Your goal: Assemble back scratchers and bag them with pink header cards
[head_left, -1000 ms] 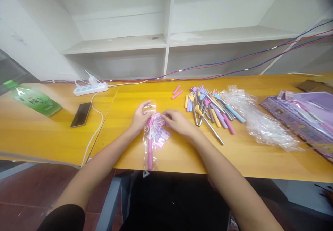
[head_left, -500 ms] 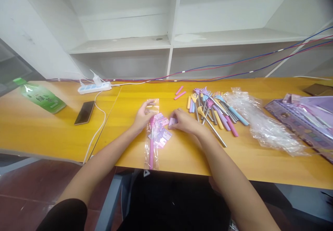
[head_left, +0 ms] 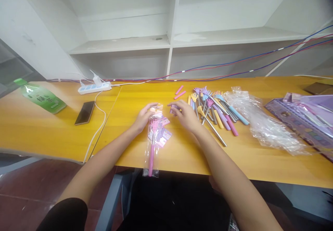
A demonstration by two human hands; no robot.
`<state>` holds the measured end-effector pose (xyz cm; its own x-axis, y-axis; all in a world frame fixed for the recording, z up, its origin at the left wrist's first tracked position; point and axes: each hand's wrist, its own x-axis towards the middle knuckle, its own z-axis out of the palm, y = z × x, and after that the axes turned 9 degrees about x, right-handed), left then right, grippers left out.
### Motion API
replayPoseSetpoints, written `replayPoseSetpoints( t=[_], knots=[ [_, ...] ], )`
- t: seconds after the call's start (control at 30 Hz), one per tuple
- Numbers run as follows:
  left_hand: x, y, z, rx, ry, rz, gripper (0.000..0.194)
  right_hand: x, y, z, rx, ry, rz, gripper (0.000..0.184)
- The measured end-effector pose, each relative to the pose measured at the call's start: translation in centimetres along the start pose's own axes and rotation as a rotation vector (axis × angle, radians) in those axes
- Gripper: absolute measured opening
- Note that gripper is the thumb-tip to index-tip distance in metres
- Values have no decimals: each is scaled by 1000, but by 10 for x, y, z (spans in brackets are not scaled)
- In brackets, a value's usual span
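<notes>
My left hand (head_left: 144, 117) is closed on the top end of a clear plastic bag (head_left: 144, 167). Inside the bag lies a pink back scratcher (head_left: 151, 154) with a hand-shaped head and a metal shaft, its handle end reaching the table's front edge. Between the fingers of my right hand (head_left: 185, 114) is a small purple card (head_left: 173, 109), held just right of the bag's top. More pink and purple printed cards (head_left: 165, 135) are spread on the table, partly under the bag.
Several back scratchers (head_left: 221, 114) in mixed colours lie piled to the right, near empty plastic bags (head_left: 270, 130) and a purple printed package (head_left: 291, 120). Two pink sticks (head_left: 179, 95) lie behind. A phone (head_left: 84, 113), power strip (head_left: 94, 87) and green bottle (head_left: 43, 97) are at left.
The bag with the pink back scratcher has slid toward me, its lower end now over the table edge. My right hand has lifted the purple card up and away from the other cards.
</notes>
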<state>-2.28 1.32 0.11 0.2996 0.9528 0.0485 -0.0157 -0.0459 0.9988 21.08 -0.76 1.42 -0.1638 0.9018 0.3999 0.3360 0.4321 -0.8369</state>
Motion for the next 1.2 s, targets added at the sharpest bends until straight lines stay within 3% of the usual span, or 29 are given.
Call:
replayPoseSetpoints(
  t=[0.23,0.53,1.2],
  knots=[
    [-7,5,6,-43,-154,-82,48,-2,-5,9,212,123,121,58],
    [-11,12,9,-163,-279,-127,49,-1,-6,12,102,144,-14,31],
    [-10,6,7,-312,-294,-160,47,-3,-5,12,-201,30,-265,20]
  ],
)
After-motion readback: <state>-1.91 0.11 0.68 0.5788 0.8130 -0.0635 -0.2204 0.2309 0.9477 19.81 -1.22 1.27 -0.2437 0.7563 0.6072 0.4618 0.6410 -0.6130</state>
